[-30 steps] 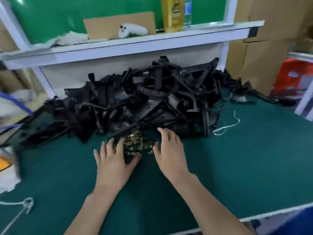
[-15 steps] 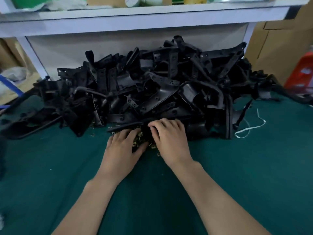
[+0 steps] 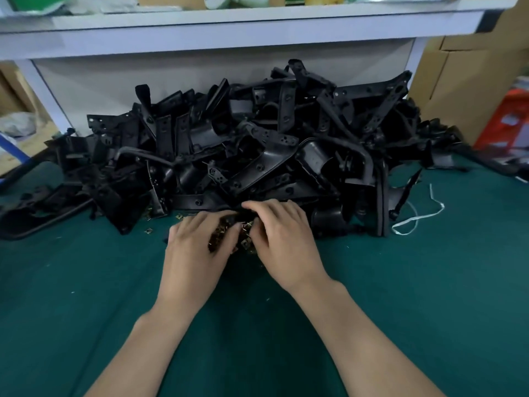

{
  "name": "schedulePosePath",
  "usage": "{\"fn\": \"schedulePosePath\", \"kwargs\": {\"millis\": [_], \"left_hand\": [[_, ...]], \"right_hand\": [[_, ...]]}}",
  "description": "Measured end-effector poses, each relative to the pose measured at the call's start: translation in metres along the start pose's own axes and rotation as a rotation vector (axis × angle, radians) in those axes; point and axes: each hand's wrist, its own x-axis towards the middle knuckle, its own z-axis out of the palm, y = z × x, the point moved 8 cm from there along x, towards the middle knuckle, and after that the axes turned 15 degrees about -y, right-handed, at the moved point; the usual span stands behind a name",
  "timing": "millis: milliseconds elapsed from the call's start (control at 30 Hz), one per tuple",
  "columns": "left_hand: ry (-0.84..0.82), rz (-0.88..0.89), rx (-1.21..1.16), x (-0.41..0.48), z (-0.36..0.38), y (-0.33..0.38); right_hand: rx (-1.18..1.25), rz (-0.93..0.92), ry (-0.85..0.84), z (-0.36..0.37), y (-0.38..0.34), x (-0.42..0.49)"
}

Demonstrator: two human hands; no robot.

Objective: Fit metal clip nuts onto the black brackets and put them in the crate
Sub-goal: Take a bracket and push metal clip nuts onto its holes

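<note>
Here, the left hand [image 3: 194,250] and the right hand [image 3: 286,242] lie knuckles up, side by side on the green mat [image 3: 400,296], with the thumbs turned in toward each other. Between them, and partly under the fingers of both, is a small heap of brass-coloured clip nuts [image 3: 226,239]. The left fingers are bent, tips down in the heap. The right fingers are curled at the heap's far edge, hard against the foot of the bracket pile. The fingertips are hidden, so I cannot tell whether either hand has a nut pinched. One loose nut [image 3: 148,231] lies on the mat to the left of the left hand, apart from the heap. Just beyond the hands, touching the heap's far side, is the big tangled mound of black brackets [image 3: 257,144], which spreads wide to both sides across the back of the mat. Neither hand holds a bracket. Right of the mound, a white string [image 3: 415,220] lies looped on the mat. Behind the mound is a white shelf [image 3: 229,32], with blurred items on top. Cardboard boxes [image 3: 463,81] stand at the far right.
</note>
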Motion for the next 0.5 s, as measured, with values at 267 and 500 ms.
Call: {"fn": "schedulePosePath", "kwargs": {"millis": [267, 500], "left_hand": [[0.262, -0.125, -0.694, -0.004, -0.025, -0.012], [0.301, -0.161, -1.316, -0.002, -0.036, -0.024]], "right_hand": [[0.354, -0.030, 0.175, -0.021, 0.003, -0.008], [0.760, -0.009, -0.017, -0.007, 0.005, -0.004]]}}
